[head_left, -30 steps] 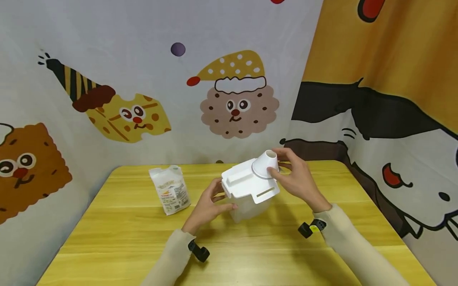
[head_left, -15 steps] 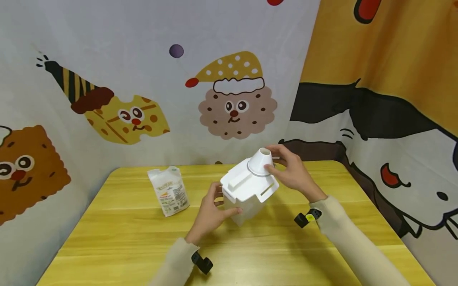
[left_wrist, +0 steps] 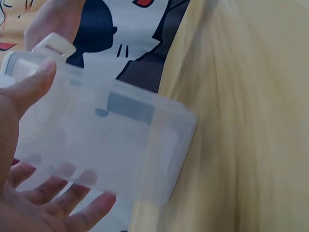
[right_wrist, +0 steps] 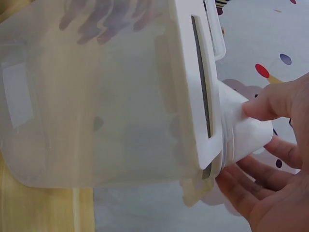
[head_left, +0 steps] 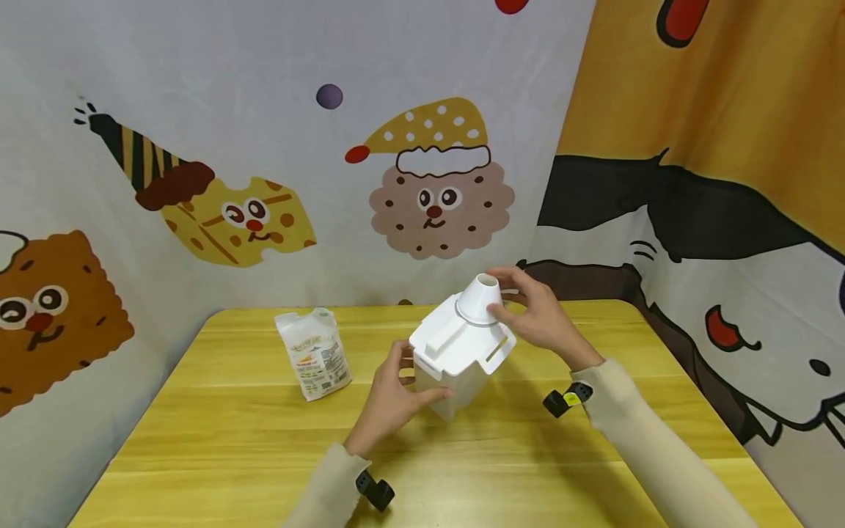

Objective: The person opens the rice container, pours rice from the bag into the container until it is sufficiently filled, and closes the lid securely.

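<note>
A translucent plastic storage container [head_left: 455, 389] with a white lid [head_left: 455, 345] is held tilted over the table. My left hand [head_left: 389, 400] grips its body, thumb on the near wall and fingers spread along the far side. Those fingers show through the wall in the right wrist view. On the lid sits a white cone-shaped spout [head_left: 478, 301], narrow end outward. My right hand [head_left: 544, 323] holds this spout, with the thumb [right_wrist: 265, 104] on one side and the fingers [right_wrist: 256, 179] round the other. A slotted white tab [right_wrist: 205, 82] sticks out from the lid's side.
To the left on the wooden table [head_left: 231, 433] stands a white printed bag [head_left: 313, 353]. Behind the table hangs a curtain [head_left: 264, 132] with cartoon prints. Each wrist carries a small black camera [head_left: 376, 491] on a strap.
The container has turned slightly, its spout shifting left and its lower end right. My right hand has followed the spout leftward; the left hand has edged right. The bag stays put.
</note>
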A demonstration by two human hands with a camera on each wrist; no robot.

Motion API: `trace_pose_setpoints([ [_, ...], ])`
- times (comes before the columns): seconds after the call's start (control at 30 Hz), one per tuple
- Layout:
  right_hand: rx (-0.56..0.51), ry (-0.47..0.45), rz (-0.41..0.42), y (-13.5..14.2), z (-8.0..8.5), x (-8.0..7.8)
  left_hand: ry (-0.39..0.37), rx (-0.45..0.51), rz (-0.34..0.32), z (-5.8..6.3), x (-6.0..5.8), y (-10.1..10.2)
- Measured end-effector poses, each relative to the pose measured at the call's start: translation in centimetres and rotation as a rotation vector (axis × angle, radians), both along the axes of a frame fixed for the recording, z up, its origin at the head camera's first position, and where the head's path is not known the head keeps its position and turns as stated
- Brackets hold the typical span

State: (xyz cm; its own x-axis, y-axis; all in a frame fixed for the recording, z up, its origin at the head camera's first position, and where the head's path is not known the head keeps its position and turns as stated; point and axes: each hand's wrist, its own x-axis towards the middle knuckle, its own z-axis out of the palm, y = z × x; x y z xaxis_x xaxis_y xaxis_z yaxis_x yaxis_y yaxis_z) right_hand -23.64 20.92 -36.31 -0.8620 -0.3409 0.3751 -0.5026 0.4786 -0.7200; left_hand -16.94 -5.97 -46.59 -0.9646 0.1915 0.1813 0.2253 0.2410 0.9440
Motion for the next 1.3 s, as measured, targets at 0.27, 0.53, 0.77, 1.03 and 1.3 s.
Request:
trace_pose_setpoints([
  [0.27,0.034,-0.015,-0.075,-0.4,0.4,0.7,-0.046,0.032,-0.138,-0.1,-1.3,-1.7],
  [0.53,0.049,-0.015,-0.149,-0.9,0.3,1.6,-0.018,0.09,-0.287,-0.4,-3.0,-2.6],
  [0.77,0.068,0.022,-0.158,-1.5,-0.2,1.9,-0.047,0.126,-0.35,-0.9,-3.7,-2.4],
  [1.03,0.076,0.019,-0.161,-1.5,-0.1,2.1,-0.066,0.157,-0.336,-1.1,-3.6,-2.0],
  [1.3,0.098,-0.01,-0.115,-1.1,0.1,1.5,-0.054,0.158,-0.263,-1.1,-2.7,-1.4],
])
